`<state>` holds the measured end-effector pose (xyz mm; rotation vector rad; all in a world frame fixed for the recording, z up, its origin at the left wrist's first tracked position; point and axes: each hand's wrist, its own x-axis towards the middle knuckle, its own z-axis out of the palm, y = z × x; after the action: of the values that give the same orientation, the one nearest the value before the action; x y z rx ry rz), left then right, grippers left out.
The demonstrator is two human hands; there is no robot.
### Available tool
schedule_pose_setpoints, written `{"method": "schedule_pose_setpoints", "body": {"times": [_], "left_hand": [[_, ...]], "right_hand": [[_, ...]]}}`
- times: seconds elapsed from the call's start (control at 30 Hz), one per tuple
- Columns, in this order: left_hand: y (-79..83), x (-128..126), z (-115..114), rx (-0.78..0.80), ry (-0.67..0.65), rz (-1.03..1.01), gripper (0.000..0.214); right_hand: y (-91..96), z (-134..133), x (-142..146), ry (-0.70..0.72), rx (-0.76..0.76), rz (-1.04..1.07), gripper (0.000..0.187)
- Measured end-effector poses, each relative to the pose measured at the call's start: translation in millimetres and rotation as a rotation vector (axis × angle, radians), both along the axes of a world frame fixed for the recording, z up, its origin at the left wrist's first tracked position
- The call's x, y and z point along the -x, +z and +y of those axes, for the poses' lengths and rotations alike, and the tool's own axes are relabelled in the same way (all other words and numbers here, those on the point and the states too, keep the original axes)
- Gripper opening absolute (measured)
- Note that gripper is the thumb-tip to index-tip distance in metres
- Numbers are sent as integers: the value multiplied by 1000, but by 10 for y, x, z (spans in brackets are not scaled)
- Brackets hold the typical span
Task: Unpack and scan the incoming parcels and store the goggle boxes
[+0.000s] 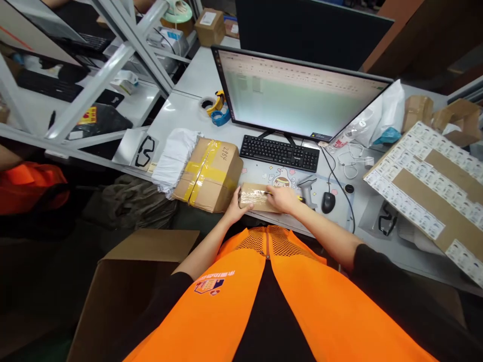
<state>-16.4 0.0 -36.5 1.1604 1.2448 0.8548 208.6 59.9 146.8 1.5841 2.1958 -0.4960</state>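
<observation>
A small taped cardboard parcel (pixel 253 196) lies at the desk's front edge, in front of the keyboard (pixel 279 152). My left hand (pixel 234 207) cups its left end, fingers wrapped round the side. My right hand (pixel 282 198) rests on its top right with fingers pinched round a thin pen-like object whose tip touches the parcel. A larger box with yellow tape (pixel 209 174) stands just to the left, touching the small parcel.
A monitor (pixel 298 95) stands behind the keyboard. A barcode scanner (pixel 308 188) and mouse (pixel 328 202) lie to the right. Sheets of labels on cardboard (pixel 426 188) fill the right side. An open carton (pixel 124 281) sits on the floor at left. Tape rolls (pixel 217 108) lie far left of the monitor.
</observation>
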Motion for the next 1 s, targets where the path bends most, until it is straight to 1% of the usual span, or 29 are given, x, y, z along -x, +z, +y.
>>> {"method": "schedule_pose_setpoints", "body": {"times": [0.1,0.17,0.23,0.33,0.4,0.5,0.57,0.63,0.7,0.73,0.8,0.83,0.9,0.97,1.0], "left_hand": [[-12,-19,-66,45,-26,-6,115],[-9,-32,-80,39,-17,-10,114],[-5,-39,-98,26,-3,-6,113],[7,-53,-139,16,24,3,106],[21,-67,-161,4,45,7,102],[45,-79,-170,-11,57,16,97],[71,-65,-162,-7,45,35,96],[124,-32,-144,-7,20,75,95],[224,5,-102,-64,4,169,95],[294,15,-64,-123,-2,238,95],[465,3,67,-286,-35,384,92],[556,-25,161,-370,-74,449,86],[723,-123,397,-490,-202,561,70],[843,-250,648,-521,-377,675,58],[882,-311,761,-520,-467,729,56]], "right_hand": [[-103,151,636,198,68,-46,36],[-162,203,890,268,90,-72,35],[-184,226,995,323,98,-90,32],[-157,213,950,406,113,-106,31],[-113,177,832,421,129,-140,33],[-7,102,501,348,145,-229,40],[87,44,140,243,151,-290,42],[175,-27,-317,100,156,-361,40],[217,-119,-785,-49,168,-420,36],[208,-172,-985,-119,165,-435,35],[116,-279,-1252,-225,159,-435,36],[31,-327,-1309,-264,150,-411,37],[-203,-394,-1290,-329,130,-329,40],[-475,-409,-1169,-395,104,-218,41],[-604,-399,-1100,-431,81,-162,42]]}}
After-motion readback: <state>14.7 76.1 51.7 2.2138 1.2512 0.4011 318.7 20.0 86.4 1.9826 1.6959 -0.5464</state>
